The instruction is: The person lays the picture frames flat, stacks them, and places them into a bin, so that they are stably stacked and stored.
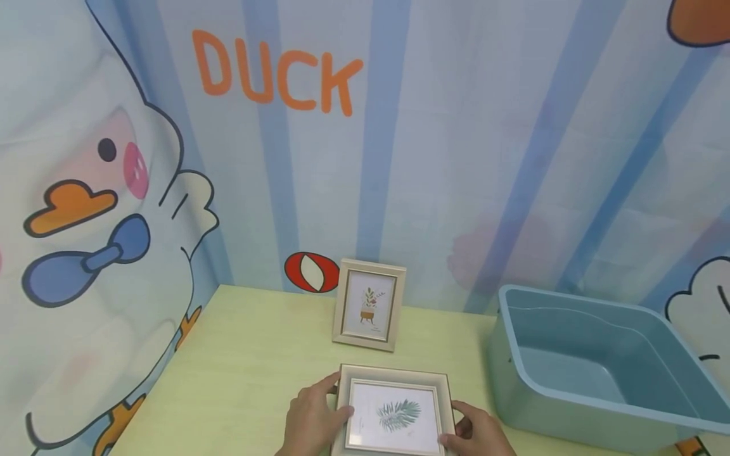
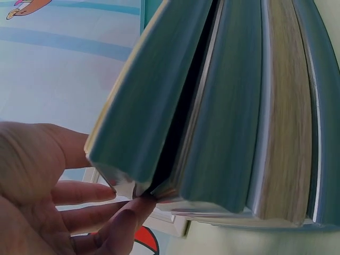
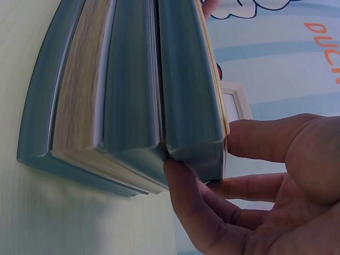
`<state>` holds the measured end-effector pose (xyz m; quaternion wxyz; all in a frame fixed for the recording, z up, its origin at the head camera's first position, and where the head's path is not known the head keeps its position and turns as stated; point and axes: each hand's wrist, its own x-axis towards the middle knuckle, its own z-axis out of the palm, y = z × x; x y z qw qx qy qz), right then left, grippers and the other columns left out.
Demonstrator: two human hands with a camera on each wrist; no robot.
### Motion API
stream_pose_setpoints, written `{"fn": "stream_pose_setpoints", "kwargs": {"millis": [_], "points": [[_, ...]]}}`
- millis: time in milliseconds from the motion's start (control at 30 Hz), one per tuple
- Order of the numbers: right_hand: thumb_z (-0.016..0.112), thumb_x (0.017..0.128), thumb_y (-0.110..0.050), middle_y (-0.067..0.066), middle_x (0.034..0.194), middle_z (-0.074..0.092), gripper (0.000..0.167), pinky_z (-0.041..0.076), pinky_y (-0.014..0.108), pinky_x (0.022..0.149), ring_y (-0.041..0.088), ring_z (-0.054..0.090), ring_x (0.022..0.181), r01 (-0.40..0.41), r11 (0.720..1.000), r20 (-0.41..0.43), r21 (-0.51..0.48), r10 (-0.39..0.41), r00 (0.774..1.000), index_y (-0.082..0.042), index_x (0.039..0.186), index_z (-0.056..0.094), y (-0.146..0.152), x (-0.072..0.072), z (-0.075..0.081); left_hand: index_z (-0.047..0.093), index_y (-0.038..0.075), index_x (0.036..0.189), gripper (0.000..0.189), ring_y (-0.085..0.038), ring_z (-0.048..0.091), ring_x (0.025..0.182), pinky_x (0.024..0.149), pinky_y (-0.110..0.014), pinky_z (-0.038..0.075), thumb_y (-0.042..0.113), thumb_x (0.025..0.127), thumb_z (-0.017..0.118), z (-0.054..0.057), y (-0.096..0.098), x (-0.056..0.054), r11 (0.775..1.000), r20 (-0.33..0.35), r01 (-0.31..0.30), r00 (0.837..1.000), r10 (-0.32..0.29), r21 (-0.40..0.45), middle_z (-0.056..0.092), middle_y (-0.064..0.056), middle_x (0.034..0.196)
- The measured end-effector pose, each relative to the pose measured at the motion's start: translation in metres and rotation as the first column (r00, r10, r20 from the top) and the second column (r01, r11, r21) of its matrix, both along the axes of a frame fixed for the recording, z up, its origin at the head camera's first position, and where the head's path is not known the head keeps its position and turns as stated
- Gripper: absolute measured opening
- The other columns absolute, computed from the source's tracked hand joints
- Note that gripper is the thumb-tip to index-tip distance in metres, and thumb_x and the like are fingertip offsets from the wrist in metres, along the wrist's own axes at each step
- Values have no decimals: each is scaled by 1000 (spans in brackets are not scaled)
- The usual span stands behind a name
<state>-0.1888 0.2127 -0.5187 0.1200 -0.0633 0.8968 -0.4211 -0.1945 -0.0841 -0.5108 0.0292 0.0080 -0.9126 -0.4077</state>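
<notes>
"How much room have you got around the edges?"

"On my left, a wide stretch of the desk [image 1: 262, 354] runs out to the printed curtain [image 1: 445, 158], which lines that side and the back. On my right it's only a narrow strip before the basin. The stack's near end leaves the head view, so I can't tell where the front edge lies."

"And your hands?"

"My left hand [image 1: 312, 415] and right hand [image 1: 479, 434] both grip the leaf-print frame [image 1: 393, 408] by opposite sides, thumbs on its face, fingers curled beneath. It's on top of the stack, with a dark gap between it and three lower frames [image 2: 289, 117] lying flat; I can't tell whether they touch somewhere out of sight."

"Anything in the way?"

"The plant-print frame [image 1: 369, 304] stands just beyond, leaning back, between me and the curtain. The blue-green basin [image 1: 582, 421] sits close by my right hand, its rim well above the desk."
</notes>
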Motion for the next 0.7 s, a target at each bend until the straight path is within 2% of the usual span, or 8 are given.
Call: {"fn": "stream_pose_setpoints", "kwargs": {"millis": [333, 467, 567, 600, 700], "points": [[79, 84, -17, 2, 75, 62, 66, 55, 32, 64, 16, 62, 71, 10, 1000, 2, 22, -10, 1000, 21, 129, 49, -3, -3, 0, 67, 7, 126, 58, -29, 70, 77, 53, -34, 51, 21, 72, 84, 1, 0, 0, 999, -5, -40, 999, 40, -34, 76, -10, 104], [77, 87, -21, 5, 83, 64, 70, 58, 39, 69, 22, 67, 75, 25, 1000, 49, -2, -25, 998, 19, 134, 45, -1, -5, -1, 63, 8, 131, 60, -32, 71, 82, 56, -40, 55, 26, 77, 82, 1, -3, 1, 999, 9, -37, 999, 37, 3, 74, -13, 110], [75, 89, -26, 7, 93, 67, 70, 59, 43, 74, 26, 70, 84, 101, 995, 40, -7, -101, 994, 12, 139, 45, -1, -7, 3, 54, 8, 141, 66, -38, 68, 100, 72, -52, 58, 32, 84, 77, -2, -7, 1, 997, 5, -45, 999, 45, 69, 67, -18, 124], [75, 89, -26, 9, 97, 69, 69, 59, 44, 76, 27, 70, 87, 131, 991, 11, -13, -131, 991, 10, 139, 46, -1, -8, 5, 50, 7, 144, 67, -41, 66, 107, 79, -56, 57, 33, 87, 75, -2, -8, 0, 994, -4, -43, 999, 44, 101, 64, -20, 130], [74, 90, -26, 15, 109, 70, 62, 59, 45, 83, 31, 69, 98, 202, 979, -92, -32, -204, 975, 3, 139, 51, -2, -12, 15, 40, 7, 150, 69, -49, 49, 130, 101, -68, 44, 37, 94, 67, -3, -14, -9, 982, -36, -25, 999, 32, 186, 49, -25, 146]]}}
